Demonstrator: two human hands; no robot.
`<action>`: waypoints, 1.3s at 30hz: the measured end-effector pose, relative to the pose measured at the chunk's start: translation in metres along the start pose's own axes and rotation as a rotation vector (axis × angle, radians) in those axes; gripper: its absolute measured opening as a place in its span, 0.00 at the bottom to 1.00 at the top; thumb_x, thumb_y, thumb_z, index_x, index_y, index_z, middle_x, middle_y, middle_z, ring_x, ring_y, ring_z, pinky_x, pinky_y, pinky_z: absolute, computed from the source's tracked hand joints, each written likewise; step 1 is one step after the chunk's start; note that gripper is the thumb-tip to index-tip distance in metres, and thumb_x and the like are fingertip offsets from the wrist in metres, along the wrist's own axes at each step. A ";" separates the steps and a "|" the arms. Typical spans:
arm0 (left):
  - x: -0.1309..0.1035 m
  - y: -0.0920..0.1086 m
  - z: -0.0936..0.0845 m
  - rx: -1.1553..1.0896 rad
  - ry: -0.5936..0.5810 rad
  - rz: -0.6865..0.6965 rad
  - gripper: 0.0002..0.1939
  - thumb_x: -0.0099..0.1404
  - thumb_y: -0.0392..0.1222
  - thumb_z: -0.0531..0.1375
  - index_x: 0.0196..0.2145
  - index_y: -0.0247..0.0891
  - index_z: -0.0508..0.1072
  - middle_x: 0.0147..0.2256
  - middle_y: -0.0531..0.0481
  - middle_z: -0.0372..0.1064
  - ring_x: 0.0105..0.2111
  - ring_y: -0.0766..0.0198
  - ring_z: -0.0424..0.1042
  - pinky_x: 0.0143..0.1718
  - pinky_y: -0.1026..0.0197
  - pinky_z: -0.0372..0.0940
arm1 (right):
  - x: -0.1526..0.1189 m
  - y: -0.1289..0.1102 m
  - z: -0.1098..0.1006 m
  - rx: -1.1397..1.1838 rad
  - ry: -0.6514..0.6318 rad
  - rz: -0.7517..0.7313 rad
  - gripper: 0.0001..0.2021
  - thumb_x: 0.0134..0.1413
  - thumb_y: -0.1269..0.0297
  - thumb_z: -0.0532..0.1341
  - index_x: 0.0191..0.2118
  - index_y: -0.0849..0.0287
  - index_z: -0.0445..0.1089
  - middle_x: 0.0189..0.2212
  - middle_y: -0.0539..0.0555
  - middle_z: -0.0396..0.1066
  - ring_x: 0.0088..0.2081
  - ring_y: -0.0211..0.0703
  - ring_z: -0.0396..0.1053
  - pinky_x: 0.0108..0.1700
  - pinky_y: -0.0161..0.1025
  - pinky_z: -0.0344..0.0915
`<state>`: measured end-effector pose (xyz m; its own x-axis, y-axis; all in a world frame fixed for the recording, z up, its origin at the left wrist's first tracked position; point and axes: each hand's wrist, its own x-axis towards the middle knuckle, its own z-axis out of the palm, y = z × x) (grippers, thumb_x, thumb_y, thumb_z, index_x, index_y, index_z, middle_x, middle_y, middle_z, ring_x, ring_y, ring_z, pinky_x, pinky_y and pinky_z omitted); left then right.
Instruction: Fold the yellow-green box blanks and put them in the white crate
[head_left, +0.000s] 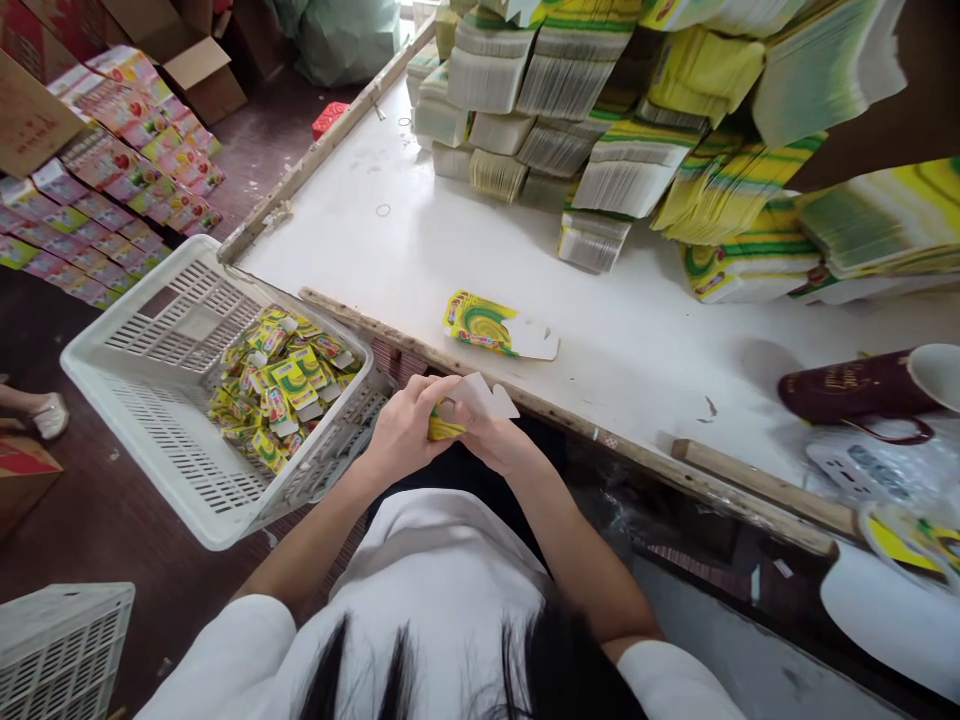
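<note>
Near the table's front edge, my left hand (409, 425) and my right hand (491, 435) are close together, both closed on one small yellow-green carton (445, 428). White flaps of the carton stick up and to the right, above my right hand. Part of its printed side shows between the hands; my fingers hide the rest. Another yellow-green carton (491, 326) with white flaps lies flat on the white table (337, 225), just beyond my hands. Left of my hands, a white plastic basket (169, 440) holds a heap of small yellow-green cartons (289, 385).
Stacks of flat cartons (577, 70) stand at the back and right of the table. A dark red mug (847, 385) lies at the right, near a wooden strip (757, 490). Pink boxes (112, 190) and open cardboard boxes (202, 75) are at left; another person's foot (49, 415) shows.
</note>
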<state>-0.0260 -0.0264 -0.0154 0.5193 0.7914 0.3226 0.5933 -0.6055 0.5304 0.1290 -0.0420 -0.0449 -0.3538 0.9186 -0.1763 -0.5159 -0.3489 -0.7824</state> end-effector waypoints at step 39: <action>0.001 -0.022 -0.022 -0.026 0.028 -0.127 0.30 0.50 0.43 0.71 0.50 0.42 0.68 0.44 0.46 0.68 0.43 0.55 0.72 0.45 0.54 0.69 | -0.001 -0.022 -0.021 -1.004 -0.107 -0.473 0.13 0.58 0.65 0.65 0.48 0.48 0.77 0.65 0.57 0.59 0.64 0.53 0.62 0.63 0.53 0.62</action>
<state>-0.0515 -0.0103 -0.0097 0.4234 0.8638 0.2730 0.6371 -0.4982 0.5882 0.1570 -0.0315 -0.0400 -0.3784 0.8816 0.2821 0.2312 0.3852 -0.8934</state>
